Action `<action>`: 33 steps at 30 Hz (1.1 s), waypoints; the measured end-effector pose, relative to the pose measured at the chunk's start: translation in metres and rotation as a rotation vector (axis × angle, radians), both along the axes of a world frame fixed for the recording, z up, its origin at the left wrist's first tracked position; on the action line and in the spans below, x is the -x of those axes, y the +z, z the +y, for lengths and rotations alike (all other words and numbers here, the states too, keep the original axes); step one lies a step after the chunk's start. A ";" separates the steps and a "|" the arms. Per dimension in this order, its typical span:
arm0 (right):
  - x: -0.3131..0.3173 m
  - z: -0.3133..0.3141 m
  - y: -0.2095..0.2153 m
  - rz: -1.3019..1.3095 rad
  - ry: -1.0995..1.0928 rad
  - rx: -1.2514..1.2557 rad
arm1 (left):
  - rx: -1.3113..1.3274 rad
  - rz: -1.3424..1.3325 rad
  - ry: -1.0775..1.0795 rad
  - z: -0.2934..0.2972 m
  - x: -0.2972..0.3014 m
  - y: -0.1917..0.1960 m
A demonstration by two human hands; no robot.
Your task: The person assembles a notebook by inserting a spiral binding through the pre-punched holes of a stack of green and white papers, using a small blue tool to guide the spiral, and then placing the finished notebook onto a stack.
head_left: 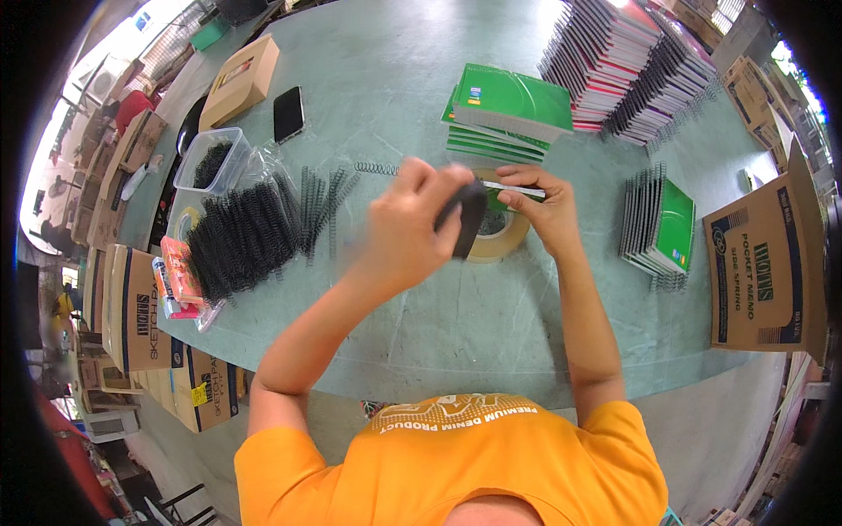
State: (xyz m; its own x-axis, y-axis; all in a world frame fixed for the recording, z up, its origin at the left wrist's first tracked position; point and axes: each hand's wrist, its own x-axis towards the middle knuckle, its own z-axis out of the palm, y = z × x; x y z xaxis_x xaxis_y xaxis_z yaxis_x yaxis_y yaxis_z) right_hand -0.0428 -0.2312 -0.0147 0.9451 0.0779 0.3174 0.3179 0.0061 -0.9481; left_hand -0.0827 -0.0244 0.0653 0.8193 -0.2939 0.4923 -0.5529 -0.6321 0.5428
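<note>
My left hand (408, 223) is closed round a flat black object (471, 219), blurred by motion, whose kind I cannot make out. Close beside it, my right hand (545, 209) pinches a thin notebook (516, 188), seen nearly edge-on, between thumb and fingers. Below both hands, a roll of tan tape (509, 244) lies flat on the green table and is partly covered. Just beyond them stands a stack of green-covered notebooks (513, 98). A single black spiral coil (377, 167) lies behind my left hand.
Black spiral coils (246, 232) are heaped at the left, near a clear plastic tub (235, 167) and a phone (288, 115). Tall piles of spiral-bound notebooks (601, 66) stand at the far right. Nearer are bound green notebooks (674, 223) and an open cardboard box (756, 267).
</note>
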 end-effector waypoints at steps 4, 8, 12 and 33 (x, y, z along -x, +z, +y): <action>0.005 0.005 0.003 0.201 0.030 -0.120 | -0.036 -0.040 0.091 0.004 -0.020 -0.004; 0.002 -0.004 -0.002 0.269 0.055 -0.017 | -0.003 -0.059 0.000 -0.003 -0.015 -0.003; 0.005 -0.001 0.005 0.270 0.112 -0.013 | -0.075 -0.034 0.008 -0.007 -0.029 -0.008; 0.005 -0.010 0.000 0.288 0.291 0.061 | 0.008 0.085 -0.167 -0.031 -0.032 -0.010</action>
